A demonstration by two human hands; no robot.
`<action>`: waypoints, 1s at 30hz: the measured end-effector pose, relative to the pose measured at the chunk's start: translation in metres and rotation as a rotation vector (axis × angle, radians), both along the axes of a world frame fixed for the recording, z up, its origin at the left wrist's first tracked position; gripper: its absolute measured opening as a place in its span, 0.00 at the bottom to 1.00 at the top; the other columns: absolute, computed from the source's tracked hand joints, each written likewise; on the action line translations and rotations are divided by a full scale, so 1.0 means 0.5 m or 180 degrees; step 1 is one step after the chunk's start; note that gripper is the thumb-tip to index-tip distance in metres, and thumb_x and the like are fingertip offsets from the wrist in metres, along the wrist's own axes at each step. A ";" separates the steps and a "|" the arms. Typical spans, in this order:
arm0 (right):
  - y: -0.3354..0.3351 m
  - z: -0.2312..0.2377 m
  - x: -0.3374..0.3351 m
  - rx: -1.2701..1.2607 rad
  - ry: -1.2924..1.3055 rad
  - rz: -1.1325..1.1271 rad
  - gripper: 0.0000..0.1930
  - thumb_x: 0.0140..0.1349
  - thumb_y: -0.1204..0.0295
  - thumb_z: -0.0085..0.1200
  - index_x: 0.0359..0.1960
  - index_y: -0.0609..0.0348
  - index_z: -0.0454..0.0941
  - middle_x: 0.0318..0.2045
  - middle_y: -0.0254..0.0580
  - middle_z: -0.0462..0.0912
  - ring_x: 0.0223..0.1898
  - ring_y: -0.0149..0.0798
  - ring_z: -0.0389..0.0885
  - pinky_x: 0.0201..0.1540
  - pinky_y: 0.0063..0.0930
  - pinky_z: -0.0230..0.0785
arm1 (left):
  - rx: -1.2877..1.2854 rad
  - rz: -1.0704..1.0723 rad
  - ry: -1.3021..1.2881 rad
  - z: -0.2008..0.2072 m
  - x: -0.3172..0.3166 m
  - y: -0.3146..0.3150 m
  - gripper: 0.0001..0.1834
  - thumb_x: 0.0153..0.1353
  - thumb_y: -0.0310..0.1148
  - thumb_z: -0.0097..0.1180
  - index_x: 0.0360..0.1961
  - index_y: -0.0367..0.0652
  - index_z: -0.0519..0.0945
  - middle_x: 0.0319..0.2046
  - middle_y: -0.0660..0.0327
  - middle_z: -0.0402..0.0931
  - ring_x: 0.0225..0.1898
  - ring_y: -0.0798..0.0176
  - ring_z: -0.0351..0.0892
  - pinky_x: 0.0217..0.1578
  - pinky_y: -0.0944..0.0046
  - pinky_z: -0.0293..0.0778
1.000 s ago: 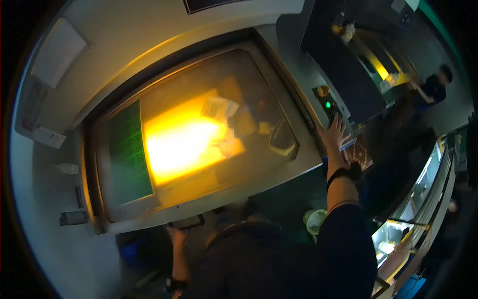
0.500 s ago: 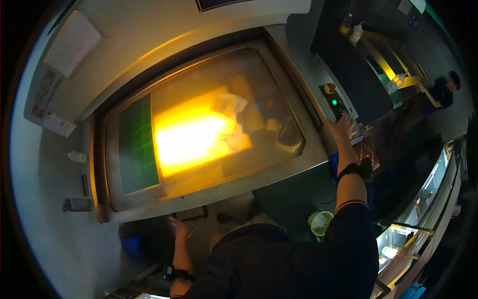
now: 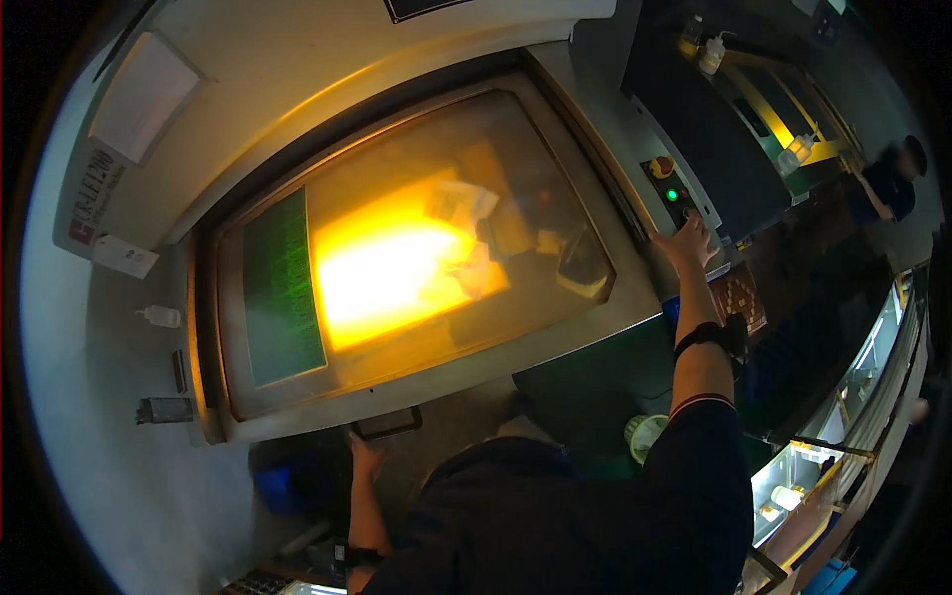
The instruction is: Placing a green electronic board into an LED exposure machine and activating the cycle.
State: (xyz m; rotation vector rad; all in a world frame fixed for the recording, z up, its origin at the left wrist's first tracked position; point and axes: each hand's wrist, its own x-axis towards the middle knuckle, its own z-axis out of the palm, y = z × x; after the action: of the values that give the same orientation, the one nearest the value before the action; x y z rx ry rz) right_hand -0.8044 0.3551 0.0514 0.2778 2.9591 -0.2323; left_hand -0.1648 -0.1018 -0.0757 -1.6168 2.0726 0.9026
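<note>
My right hand [image 3: 686, 245] reaches forward to a small control panel [image 3: 666, 185] at the machine's right side. Its thumb is spread from the fingers, and the fingertips meet the dark knob at the panel's near end; whether they press or turn it I cannot tell. On the panel are a round red-and-yellow button [image 3: 661, 168] and a lit green button [image 3: 672, 195]. My left hand [image 3: 366, 457] is low at the machine's front, fingers stretched up beside the left end of a dark bar handle [image 3: 392, 428]. A glass-topped machine bed [image 3: 416, 359] glows bright yellow.
A green patterned sheet [image 3: 281, 288] lies on the bed's left. Wash bottles stand on a black machine [image 3: 684, 119] at right, where another person [image 3: 890, 183] works. A pale green bin [image 3: 645, 436] and a blue container [image 3: 283, 488] are low down. A brown patterned board [image 3: 739, 300] lies beside my right forearm.
My left hand has come up closer to the bar handle. The fingers of my right hand have moved forward onto the panel's near end. The whole view has shifted slightly.
</note>
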 end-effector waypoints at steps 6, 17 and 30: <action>-0.021 0.022 -0.031 0.0475 -0.0087 0.0026 0.52 0.51 0.43 0.66 0.73 0.50 0.54 0.72 0.42 0.60 0.74 0.50 0.53 0.72 0.69 0.38 | 0.0259 0.0248 0.0719 -0.016 0.065 0.015 0.59 0.55 0.36 0.69 0.75 0.37 0.39 0.74 0.45 0.48 0.67 0.48 0.65 0.61 0.56 0.69; -0.585 -0.334 0.631 -0.0374 0.0229 0.2497 0.37 0.62 0.44 0.51 0.69 0.51 0.63 0.74 0.47 0.51 0.75 0.58 0.45 0.69 0.73 0.40 | 0.0663 0.1495 0.1183 -0.044 0.151 -0.181 0.48 0.62 0.38 0.64 0.76 0.48 0.47 0.66 0.54 0.67 0.55 0.53 0.76 0.46 0.51 0.78; -0.745 -0.236 0.724 -0.0655 -0.0684 0.2170 0.31 0.60 0.51 0.55 0.64 0.46 0.70 0.68 0.47 0.66 0.72 0.54 0.57 0.70 0.57 0.49 | 0.3941 0.3612 0.3018 -0.009 0.189 -0.455 0.37 0.67 0.48 0.50 0.70 0.40 0.54 0.63 0.46 0.60 0.62 0.42 0.65 0.58 0.38 0.69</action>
State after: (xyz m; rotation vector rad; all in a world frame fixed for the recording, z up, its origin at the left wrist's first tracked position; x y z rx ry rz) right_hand -0.4423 -0.0172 -0.0664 -0.6742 2.5987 -0.3755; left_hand -0.0706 -0.3293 -0.0800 -1.4784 0.1480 2.8726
